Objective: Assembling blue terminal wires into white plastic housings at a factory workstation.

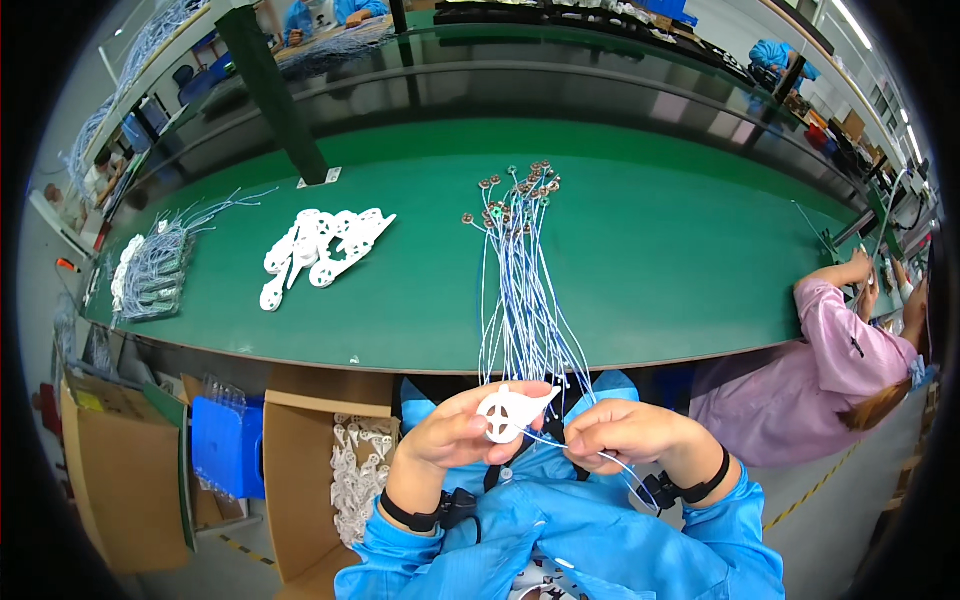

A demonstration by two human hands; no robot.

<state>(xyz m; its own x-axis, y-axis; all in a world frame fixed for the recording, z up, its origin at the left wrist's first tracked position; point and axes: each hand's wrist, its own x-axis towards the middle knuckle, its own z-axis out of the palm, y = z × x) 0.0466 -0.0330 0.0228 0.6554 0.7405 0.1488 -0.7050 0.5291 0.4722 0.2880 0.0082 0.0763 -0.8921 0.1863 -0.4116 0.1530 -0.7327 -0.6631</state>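
Observation:
In my left hand (450, 430) is a white teardrop-shaped plastic part (507, 412) with cut-outs in its round end, held just off the table's front edge. A thin blue-and-white wire (545, 440) runs from that part into my right hand (625, 437), which pinches it; the wire's tail loops down past my right wrist. Beyond my hands, a bundle of similar wires (520, 290) lies on the green table, small round brown and green ends (520, 195) fanned away from me. Their near ends hang over the edge. A loose pile of white parts (320, 245) lies left of the bundle.
A stack of wired pieces (155, 270) sits at the table's left end. Below it stand a blue bin (227, 445) and a cardboard box (300, 480) with more white parts. A dark green post (275, 100) rises at the back. A co-worker in pink (840, 360) works at right.

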